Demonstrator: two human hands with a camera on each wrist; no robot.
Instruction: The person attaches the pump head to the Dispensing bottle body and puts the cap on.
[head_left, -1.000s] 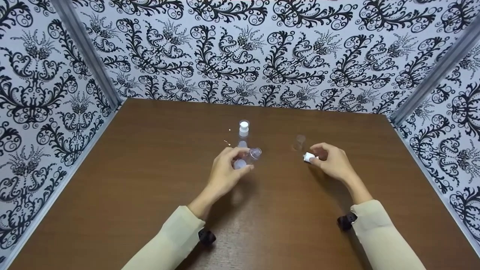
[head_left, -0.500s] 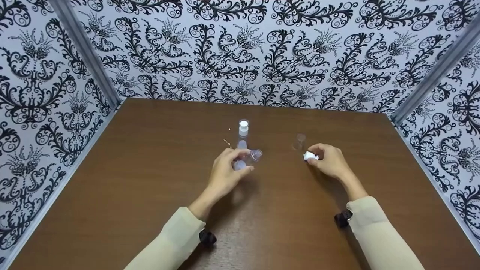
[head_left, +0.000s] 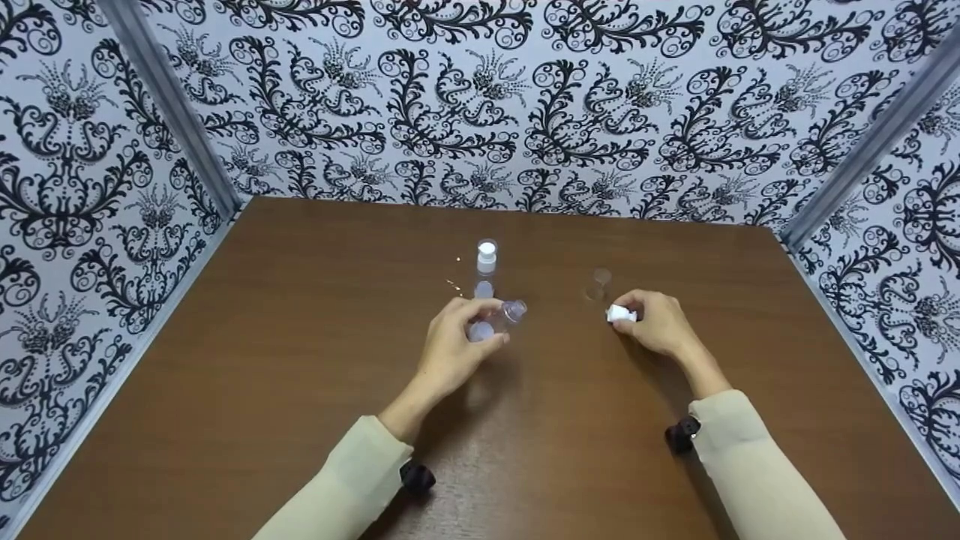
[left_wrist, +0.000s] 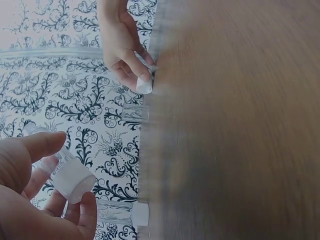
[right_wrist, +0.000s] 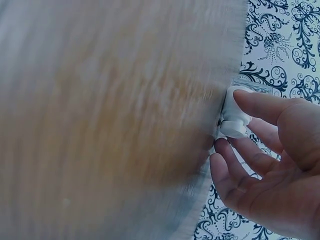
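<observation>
My left hand (head_left: 451, 343) grips a small clear bottle (head_left: 514, 311) around its body, tilted above the table with its bare neck pointing right and away. The bottle's white base (left_wrist: 74, 181) faces the table in the left wrist view. On the right, my right hand (head_left: 661, 324) pinches a white pump top (head_left: 621, 313) between thumb and fingers, low at the tabletop. The right wrist view shows that pump top (right_wrist: 235, 112) lying sideways under the thumb; part of it is covered by the fingers. A clear cap (head_left: 600, 283) stands just beyond it.
Behind the left hand stands another clear bottle with a white pump (head_left: 487, 259). Small bright specks (head_left: 454, 286) lie on the brown table (head_left: 315, 360) to its left. Patterned panels (head_left: 487, 112) enclose the table at the back and both sides.
The white pump top has turned slightly in my right fingers, and the right forearm has shifted a little left. The bottle in my left hand has moved very slightly right.
</observation>
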